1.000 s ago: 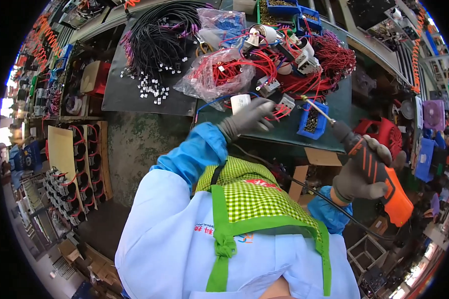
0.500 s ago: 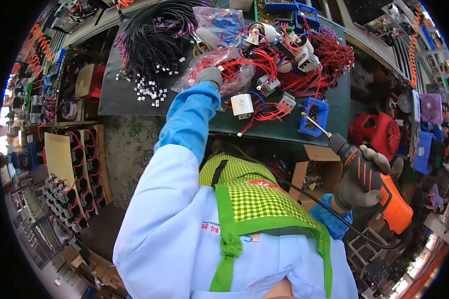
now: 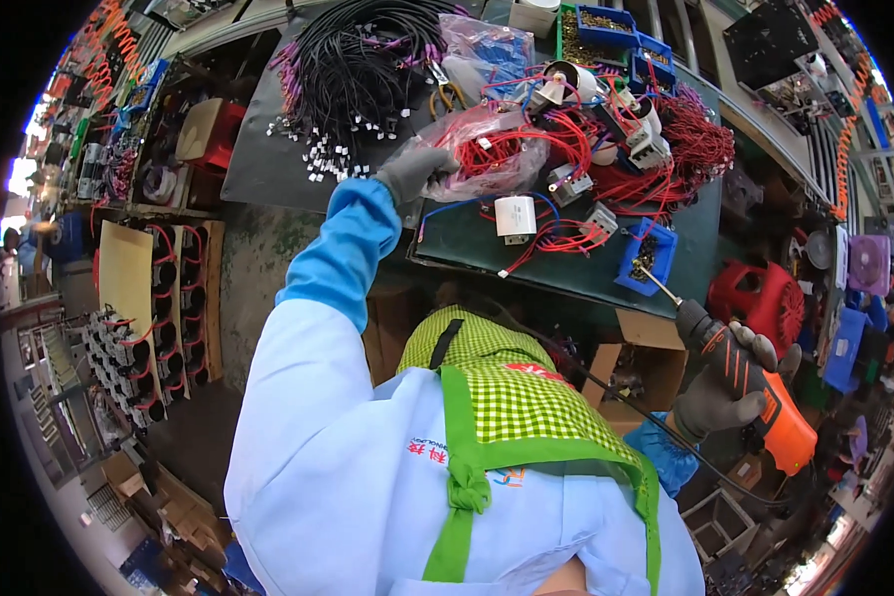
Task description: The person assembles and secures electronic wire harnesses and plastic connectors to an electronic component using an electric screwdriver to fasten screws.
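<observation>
My left hand [image 3: 417, 175], in a grey glove and blue sleeve cover, is closed at the left side of a clear plastic bag [image 3: 512, 181] of red wires. What its fingers pinch is hidden. In my right hand [image 3: 717, 397], also gloved, is an orange and black corded power screwdriver [image 3: 747, 372]. Its long bit points up and left, with the tip over a small blue bin [image 3: 663, 245] of small metal parts. Between the hands, a white box-shaped component [image 3: 515, 216] and a grey terminal block [image 3: 601, 221] with red wires lie near the table's front edge.
Black cables [image 3: 358, 70] with white connectors heap at the table's back left, beside yellow-handled pliers [image 3: 447, 97]. Bundled red wires [image 3: 700, 144] lie at the right. More blue bins [image 3: 606, 27] stand behind. Below the table edge are a cardboard box [image 3: 656, 343] and a red plastic housing [image 3: 750, 298].
My left hand has drawn back left and toward me across the bag. The screwdriver's tip has come down nearer the parts in the blue bin. The whole view has shifted slightly.
</observation>
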`<action>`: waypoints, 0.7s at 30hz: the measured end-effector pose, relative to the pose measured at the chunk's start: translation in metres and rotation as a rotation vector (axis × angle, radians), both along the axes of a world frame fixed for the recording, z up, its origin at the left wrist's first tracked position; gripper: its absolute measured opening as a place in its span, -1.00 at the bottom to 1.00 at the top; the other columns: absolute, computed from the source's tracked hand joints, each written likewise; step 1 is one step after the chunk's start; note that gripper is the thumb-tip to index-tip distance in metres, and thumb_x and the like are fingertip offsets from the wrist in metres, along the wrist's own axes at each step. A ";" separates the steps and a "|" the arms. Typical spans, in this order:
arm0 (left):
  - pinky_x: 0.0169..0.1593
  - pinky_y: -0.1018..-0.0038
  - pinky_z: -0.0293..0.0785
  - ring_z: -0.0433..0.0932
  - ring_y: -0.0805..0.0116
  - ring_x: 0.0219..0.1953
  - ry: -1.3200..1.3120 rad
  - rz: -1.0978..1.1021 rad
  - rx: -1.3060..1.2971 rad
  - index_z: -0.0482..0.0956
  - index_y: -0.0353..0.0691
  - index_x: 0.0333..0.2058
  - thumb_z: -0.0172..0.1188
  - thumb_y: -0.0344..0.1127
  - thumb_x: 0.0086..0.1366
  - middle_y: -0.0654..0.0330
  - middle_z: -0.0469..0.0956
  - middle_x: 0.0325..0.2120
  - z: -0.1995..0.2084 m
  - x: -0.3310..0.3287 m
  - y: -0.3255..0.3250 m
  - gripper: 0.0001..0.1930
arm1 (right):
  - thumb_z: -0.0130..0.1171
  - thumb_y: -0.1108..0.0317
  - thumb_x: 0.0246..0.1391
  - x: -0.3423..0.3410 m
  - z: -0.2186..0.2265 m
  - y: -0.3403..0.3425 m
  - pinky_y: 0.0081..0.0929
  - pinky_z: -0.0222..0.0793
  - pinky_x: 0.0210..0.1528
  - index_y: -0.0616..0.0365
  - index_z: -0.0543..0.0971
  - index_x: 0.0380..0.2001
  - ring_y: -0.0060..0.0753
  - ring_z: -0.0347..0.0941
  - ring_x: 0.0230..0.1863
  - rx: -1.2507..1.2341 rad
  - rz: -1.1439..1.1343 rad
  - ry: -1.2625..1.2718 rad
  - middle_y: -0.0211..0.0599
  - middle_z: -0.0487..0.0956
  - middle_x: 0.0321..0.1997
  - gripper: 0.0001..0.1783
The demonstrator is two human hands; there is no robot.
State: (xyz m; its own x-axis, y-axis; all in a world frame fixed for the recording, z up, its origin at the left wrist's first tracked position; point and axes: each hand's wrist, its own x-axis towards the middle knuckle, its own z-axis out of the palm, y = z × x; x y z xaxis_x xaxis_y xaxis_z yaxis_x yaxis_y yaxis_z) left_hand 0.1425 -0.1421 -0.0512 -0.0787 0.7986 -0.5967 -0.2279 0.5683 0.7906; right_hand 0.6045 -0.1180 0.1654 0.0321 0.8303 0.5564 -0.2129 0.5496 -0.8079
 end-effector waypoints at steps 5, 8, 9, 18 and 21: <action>-0.26 0.53 0.47 0.48 0.50 -0.37 -0.029 0.117 0.321 0.48 -0.28 -0.15 0.15 -0.28 0.22 0.26 0.51 -0.37 0.023 0.035 -0.026 -0.73 | 0.02 -0.19 0.10 -0.003 -0.009 0.006 -0.09 0.40 0.04 0.17 0.05 0.29 -0.17 0.48 -0.09 -0.058 0.127 0.085 -0.17 0.50 -0.03 -0.11; -0.05 0.49 0.41 0.45 0.50 -0.16 0.176 0.139 0.537 0.47 -0.25 -0.07 0.15 -0.26 0.27 0.25 0.51 -0.23 0.022 0.052 -0.017 -0.70 | 0.02 -0.19 0.10 -0.017 -0.003 0.010 -0.08 0.39 0.05 0.16 0.05 0.30 -0.15 0.48 -0.09 -0.037 0.114 0.047 -0.17 0.50 -0.02 -0.12; -0.03 0.50 0.40 0.44 0.51 -0.16 0.197 0.053 0.569 0.48 -0.25 -0.10 0.15 -0.26 0.28 0.26 0.50 -0.24 0.035 0.055 -0.017 -0.72 | 0.02 -0.19 0.10 -0.015 -0.003 0.008 -0.08 0.39 0.05 0.16 0.05 0.30 -0.15 0.48 -0.09 -0.042 0.118 0.038 -0.17 0.50 -0.02 -0.12; -0.03 0.50 0.40 0.45 0.51 -0.13 -0.045 -0.056 0.668 0.41 -0.22 -0.08 0.18 -0.30 0.26 0.27 0.50 -0.20 0.121 0.078 -0.023 -0.71 | 0.00 -0.20 0.11 -0.023 -0.002 0.002 -0.08 0.38 0.05 0.18 0.00 0.31 -0.10 0.48 -0.04 -0.040 0.186 0.054 -0.14 0.48 0.00 -0.09; -0.12 0.53 0.44 0.47 0.50 -0.18 -0.224 -0.120 0.621 0.34 -0.20 -0.04 0.19 -0.28 0.26 0.23 0.50 -0.19 0.130 0.100 -0.022 -0.66 | 0.02 -0.21 0.10 -0.021 -0.003 0.001 -0.09 0.38 0.07 0.21 -0.01 0.30 -0.10 0.49 -0.06 -0.038 0.144 0.046 -0.12 0.48 0.00 -0.07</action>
State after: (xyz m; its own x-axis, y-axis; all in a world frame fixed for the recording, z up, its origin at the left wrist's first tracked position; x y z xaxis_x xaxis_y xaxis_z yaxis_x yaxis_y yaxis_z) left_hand 0.2425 -0.1644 0.0787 0.1043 0.9944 -0.0153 -0.3877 0.0548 0.9202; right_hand 0.5836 -0.1174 0.1626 -0.0644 0.8486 0.5251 -0.3248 0.4797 -0.8151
